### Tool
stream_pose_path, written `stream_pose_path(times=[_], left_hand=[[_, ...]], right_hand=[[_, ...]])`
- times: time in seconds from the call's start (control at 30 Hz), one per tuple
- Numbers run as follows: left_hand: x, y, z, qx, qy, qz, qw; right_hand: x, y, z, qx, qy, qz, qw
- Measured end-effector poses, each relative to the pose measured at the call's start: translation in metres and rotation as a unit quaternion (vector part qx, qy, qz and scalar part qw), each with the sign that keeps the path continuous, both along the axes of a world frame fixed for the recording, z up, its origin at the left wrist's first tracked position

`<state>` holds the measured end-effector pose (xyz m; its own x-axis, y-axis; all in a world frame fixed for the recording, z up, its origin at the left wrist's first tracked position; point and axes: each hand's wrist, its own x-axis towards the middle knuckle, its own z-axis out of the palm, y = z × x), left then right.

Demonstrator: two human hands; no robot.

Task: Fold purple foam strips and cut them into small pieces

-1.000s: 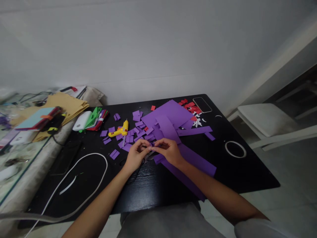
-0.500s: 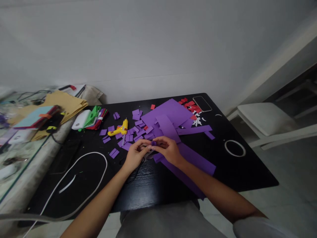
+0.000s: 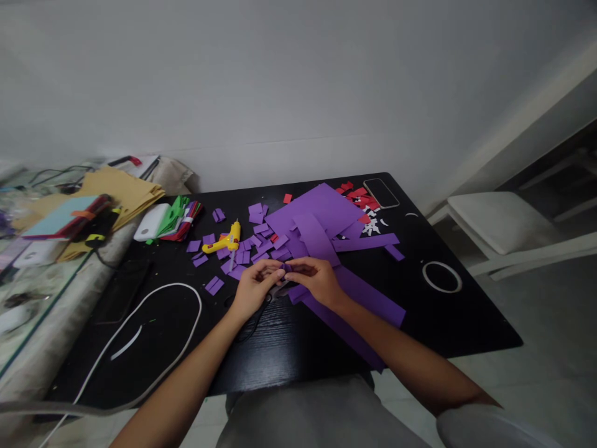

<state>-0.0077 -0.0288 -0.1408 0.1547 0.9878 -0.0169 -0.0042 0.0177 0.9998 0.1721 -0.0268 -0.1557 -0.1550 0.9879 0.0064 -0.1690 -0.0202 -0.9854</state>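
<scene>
Between the fingertips of both hands is a small purple paper piece (image 3: pixel 286 267), mostly covered by the fingers. My left hand (image 3: pixel 255 287) pinches it from the left, and my right hand (image 3: pixel 318 281) pinches it from the right. Beneath and beyond them lie small purple paper pieces (image 3: pixel 280 242), some with folded flaps. A curved purple strip (image 3: pixel 317 239) rises just past my right hand, over a large purple sheet (image 3: pixel 326 208). Long purple strips (image 3: pixel 368 298) run under my right forearm. Dark scissors (image 3: pixel 254 323) seem to lie below my left hand, partly hidden.
A yellow glue gun (image 3: pixel 228 239) lies left of the purple pieces. Red scraps (image 3: pixel 361 199), white scraps (image 3: pixel 372 224) and a phone (image 3: pixel 381 193) are at the back right. A white ring (image 3: pixel 442 277) sits right; a white cable (image 3: pixel 198 311) loops left on the black table (image 3: pixel 280 361).
The fingertips have drawn closer together around the small purple piece, which shows less now. Both hands stay in nearly the same place, and the view has shifted slightly.
</scene>
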Motion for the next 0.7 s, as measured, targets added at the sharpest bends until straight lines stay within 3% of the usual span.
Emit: stream_pose_path(times=[0.43, 0.7], left_hand=[[-0.0029, 0.0011, -0.0001, 0.022, 0.043, 0.013, 0.999], [0.0015, -0.0027, -0.0011, 0.035, 0.035, -0.011, 0.999]], right_hand=[[0.0034, 0.0029, 0.01, -0.057, 0.036, 0.017, 0.998], [0.0029, 0.0037, 0.003, -0.01, 0.008, 0.018, 1.0]])
